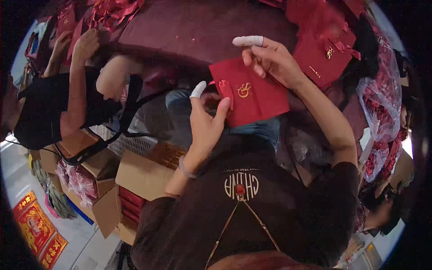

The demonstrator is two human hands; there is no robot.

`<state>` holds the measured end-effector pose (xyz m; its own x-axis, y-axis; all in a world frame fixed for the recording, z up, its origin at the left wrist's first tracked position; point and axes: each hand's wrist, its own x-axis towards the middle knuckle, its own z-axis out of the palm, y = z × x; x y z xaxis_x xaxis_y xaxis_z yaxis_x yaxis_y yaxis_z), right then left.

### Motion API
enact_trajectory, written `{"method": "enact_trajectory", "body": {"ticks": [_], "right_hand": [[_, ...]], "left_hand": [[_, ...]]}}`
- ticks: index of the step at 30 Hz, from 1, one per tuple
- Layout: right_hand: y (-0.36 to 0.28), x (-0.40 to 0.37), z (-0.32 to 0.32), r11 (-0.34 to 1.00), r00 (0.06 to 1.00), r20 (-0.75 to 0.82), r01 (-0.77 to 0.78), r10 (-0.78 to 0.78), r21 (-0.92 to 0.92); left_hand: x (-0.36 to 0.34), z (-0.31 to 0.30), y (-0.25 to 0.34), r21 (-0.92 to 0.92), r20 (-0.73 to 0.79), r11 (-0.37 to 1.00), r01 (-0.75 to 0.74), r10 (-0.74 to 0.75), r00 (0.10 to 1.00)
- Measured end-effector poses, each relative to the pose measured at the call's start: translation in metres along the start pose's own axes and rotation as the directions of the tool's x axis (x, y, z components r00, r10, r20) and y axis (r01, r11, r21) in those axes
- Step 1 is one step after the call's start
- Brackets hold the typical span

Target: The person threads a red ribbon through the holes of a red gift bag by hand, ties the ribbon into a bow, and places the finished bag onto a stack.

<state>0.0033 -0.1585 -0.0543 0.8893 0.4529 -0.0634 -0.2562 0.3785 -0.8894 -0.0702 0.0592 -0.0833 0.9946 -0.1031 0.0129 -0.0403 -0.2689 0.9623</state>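
Note:
A red bag (pixel 265 96) with a gold logo lies tilted in front of my body, above my lap. My left hand (pixel 208 119) is at its left edge, thumb over a red ribbon (pixel 224 89) and the other fingers partly behind it; one finger wears a white cover. Over the bag's upper right edge is my right hand (pixel 272 58), its fingers apart and a white cover on the outstretched index finger. Whether its lower fingers touch the bag is unclear. More red bags (pixel 321 60) with gold print lie to the right of my right hand.
A dark red covered table (pixel 166 29) spans the front. At the left, a co-worker's arms (pixel 78 85) reach over red bags. Open cardboard boxes (pixel 141 175) stand at lower left. Clear plastic (pixel 382 108) with red items hangs at the right.

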Motion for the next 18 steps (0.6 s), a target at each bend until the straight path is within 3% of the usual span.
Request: {"method": "enact_trajectory", "body": {"ticks": [2,3,4,6,7,8,10,11,12,13,14,15,16,17,18], "right_hand": [[0.004,-0.008,0.014,0.869,0.982,-0.041,0.145,-0.186,-0.473],[0.009,-0.017,0.027,0.661,0.936,0.029,0.269,-0.351,-0.700],[0.000,-0.031,0.043,0.361,0.899,0.139,0.303,-0.415,-0.882],[-0.007,-0.055,0.064,0.125,0.903,0.312,0.360,-0.296,-0.924],[-0.006,-0.069,0.072,-0.018,0.899,0.341,0.350,-0.276,-0.937],[-0.005,-0.078,0.077,-0.017,0.920,0.277,0.284,-0.276,-0.959],[-0.001,-0.091,0.072,-0.239,0.878,0.296,0.216,-0.376,-0.947],[0.000,-0.095,0.067,-0.161,0.800,0.278,0.227,-0.532,-0.960],[0.000,-0.101,0.057,-0.041,0.772,0.236,0.263,-0.590,-0.964],[0.006,-0.113,0.048,0.186,0.753,0.041,0.215,-0.657,-0.959],[0.011,-0.107,0.052,0.657,0.655,-0.286,0.431,-0.699,-0.618],[0.004,-0.109,0.048,0.597,0.481,-0.461,0.177,-0.746,-0.783],[-0.010,-0.113,0.039,0.619,0.408,-0.582,-0.049,-0.704,-0.784],[-0.011,-0.115,0.017,0.717,0.393,-0.674,-0.050,-0.625,-0.695],[-0.010,-0.119,-0.003,0.804,0.381,-0.755,-0.048,-0.534,-0.593]], "left_hand": [[0.005,0.004,0.002,-0.110,0.137,0.985,0.131,-0.115,0.984],[0.005,0.003,0.003,-0.155,0.123,0.976,0.152,-0.134,0.983],[0.004,0.001,0.005,-0.197,0.114,0.965,0.172,-0.152,0.982],[0.004,-0.004,0.028,-0.401,0.050,0.899,0.178,-0.173,0.984],[0.007,-0.010,0.038,-0.326,0.034,0.939,0.110,-0.105,0.994],[0.008,-0.006,0.051,-0.429,0.020,0.898,0.102,-0.103,0.994],[0.011,-0.001,0.081,-0.387,0.083,0.920,0.057,-0.026,0.996],[0.011,0.002,0.089,-0.338,0.113,0.941,0.022,0.017,0.993],[0.014,0.004,0.084,-0.401,0.182,0.913,-0.071,0.155,0.971],[0.011,0.018,0.097,-0.527,0.165,0.846,-0.083,0.198,0.966],[0.009,0.033,0.110,-0.642,0.141,0.761,-0.093,0.236,0.962],[0.019,0.038,0.094,-0.660,0.127,0.683,-0.312,0.511,0.850],[0.022,0.045,0.090,-0.504,0.148,0.751,-0.426,0.561,0.814],[0.029,0.051,0.082,-0.368,0.280,0.803,-0.469,0.576,0.768],[0.030,0.077,0.070,-0.232,0.150,0.819,-0.524,0.562,0.813]]}}
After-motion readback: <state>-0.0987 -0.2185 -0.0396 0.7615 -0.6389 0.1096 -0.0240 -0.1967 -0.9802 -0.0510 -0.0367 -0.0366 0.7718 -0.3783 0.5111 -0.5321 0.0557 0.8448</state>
